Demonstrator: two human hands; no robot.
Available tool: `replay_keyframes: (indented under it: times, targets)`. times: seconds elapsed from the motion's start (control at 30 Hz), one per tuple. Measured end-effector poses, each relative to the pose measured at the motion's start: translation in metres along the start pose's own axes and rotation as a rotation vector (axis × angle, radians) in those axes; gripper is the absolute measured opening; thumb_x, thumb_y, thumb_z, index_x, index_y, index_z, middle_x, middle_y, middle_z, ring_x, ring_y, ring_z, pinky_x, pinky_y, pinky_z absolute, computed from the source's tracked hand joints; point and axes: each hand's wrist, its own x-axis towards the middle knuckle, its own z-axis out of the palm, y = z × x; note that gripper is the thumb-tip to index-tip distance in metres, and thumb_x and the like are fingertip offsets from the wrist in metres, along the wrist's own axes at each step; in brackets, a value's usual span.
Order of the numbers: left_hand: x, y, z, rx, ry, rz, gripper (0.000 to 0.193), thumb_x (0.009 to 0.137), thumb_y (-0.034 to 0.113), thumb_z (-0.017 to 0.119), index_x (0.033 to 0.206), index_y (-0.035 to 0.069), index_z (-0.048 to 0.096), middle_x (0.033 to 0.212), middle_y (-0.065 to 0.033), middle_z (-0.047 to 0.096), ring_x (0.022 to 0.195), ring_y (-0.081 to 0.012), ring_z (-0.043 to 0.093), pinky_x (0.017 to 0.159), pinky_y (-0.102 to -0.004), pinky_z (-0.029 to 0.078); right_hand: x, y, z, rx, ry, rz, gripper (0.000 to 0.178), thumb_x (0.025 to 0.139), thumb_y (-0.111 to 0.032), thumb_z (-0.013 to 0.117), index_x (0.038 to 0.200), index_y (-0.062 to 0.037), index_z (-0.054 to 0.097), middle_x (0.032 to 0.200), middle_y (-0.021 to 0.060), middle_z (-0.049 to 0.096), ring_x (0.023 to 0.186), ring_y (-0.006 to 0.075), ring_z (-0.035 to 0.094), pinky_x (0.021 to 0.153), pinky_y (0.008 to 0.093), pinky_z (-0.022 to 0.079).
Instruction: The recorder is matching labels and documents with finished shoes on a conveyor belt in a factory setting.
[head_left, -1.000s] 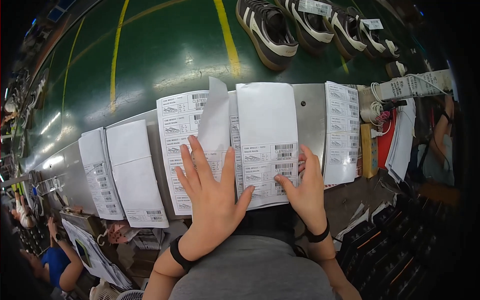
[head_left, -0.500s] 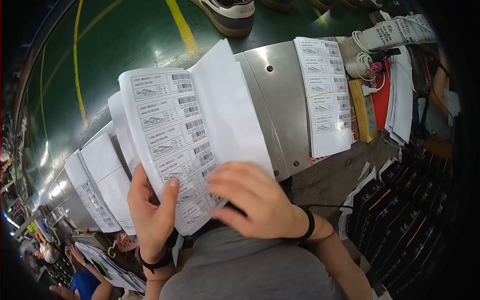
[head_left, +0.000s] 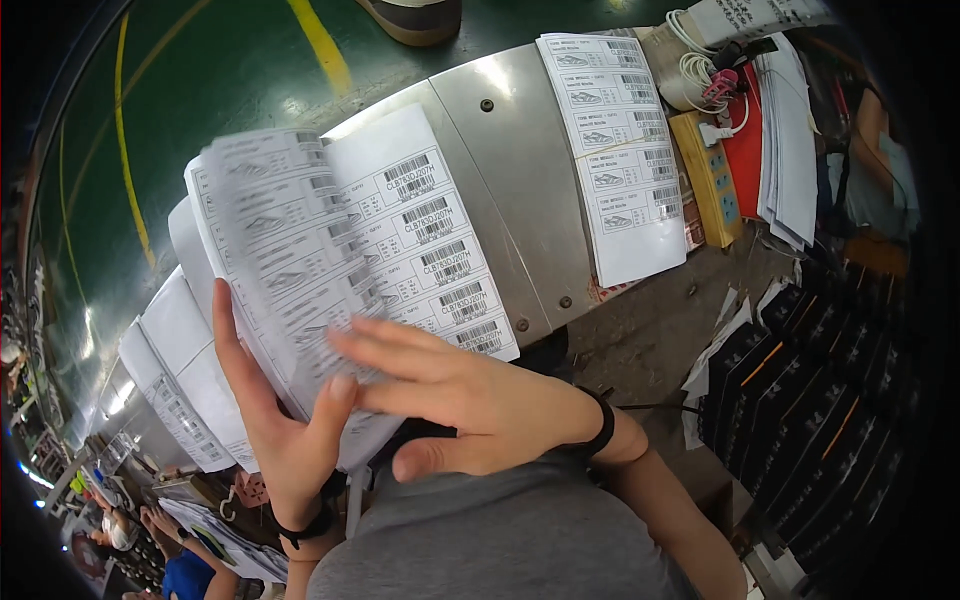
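My left hand point(head_left: 285, 440) is closed on the lower left edge of a thick bundle of printed label sheets point(head_left: 430, 230), its thumb across the front. The sheets carry rows of shoe drawings and barcodes. One top sheet point(head_left: 275, 215) is curled over to the left and blurred by motion. My right hand point(head_left: 470, 400) lies across the lower part of this sheet with fingers stretched out, fingertips at the paper near my left thumb. The thumb of my right hand stands apart below.
Another label stack point(head_left: 615, 200) with a band round it lies on the metal table edge point(head_left: 500, 180). Folded sheets point(head_left: 185, 400) lie to the left. A yellow power strip point(head_left: 708, 180) and cables sit right, above black boxes point(head_left: 800, 400). A shoe point(head_left: 415, 20) stands on the green surface.
My right hand has swept left across the bundle. The open blank page at the right has given way to a printed sheet, and the view has shifted slightly.
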Motion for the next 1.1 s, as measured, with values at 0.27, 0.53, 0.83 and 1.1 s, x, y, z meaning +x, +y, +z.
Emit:
replay_keyframes:
  times: [0.27,0.53,0.83,1.1]
  targets:
    - [-0.008,-0.008,-0.012,-0.106,0.074,-0.197,0.066,0.08,-0.008,0.055,0.143,-0.001,0.036,0.126,-0.0194,0.057,0.12,-0.025,0.053,0.104,-0.0352,0.038,-0.022,0.019,-0.042,0.454,0.565,0.575,0.054,0.103,-0.032,0.047,0.144,0.0021,0.036,0.146,0.0192,0.043,0.135,0.0289,0.041,0.108,0.041,0.035]
    - [-0.008,0.001,-0.009,0.184,-0.041,-0.135,0.043,0.084,-0.008,0.054,0.127,-0.004,0.053,0.121,-0.0122,0.058,0.113,-0.0176,0.054,0.1,-0.0289,0.038,-0.023,0.022,-0.05,0.809,0.553,0.587,0.061,0.102,-0.03,0.047,0.148,0.0028,0.024,0.151,0.021,0.034,0.139,0.0274,0.032,0.112,0.041,0.029]
    - [-0.01,0.005,-0.006,0.218,0.0,-0.128,0.036,0.084,-0.006,0.055,0.12,-0.003,0.058,0.116,-0.0121,0.061,0.111,-0.0199,0.055,0.099,-0.0306,0.039,-0.016,0.03,-0.051,0.814,0.461,0.687,0.06,0.102,-0.029,0.048,0.146,0.0043,0.027,0.139,0.022,0.046,0.106,0.0177,0.053,0.085,0.0275,0.042]
    - [-0.009,0.007,-0.005,0.233,0.022,-0.121,0.034,0.08,-0.01,0.052,0.112,-0.002,0.062,0.111,-0.0206,0.06,0.104,-0.0325,0.059,0.092,-0.0376,0.044,-0.011,0.031,-0.061,0.75,0.447,0.725,0.073,0.099,-0.031,0.055,0.146,0.0115,0.019,0.127,0.0181,0.06,0.083,0.0121,0.057,0.07,0.0233,0.042]
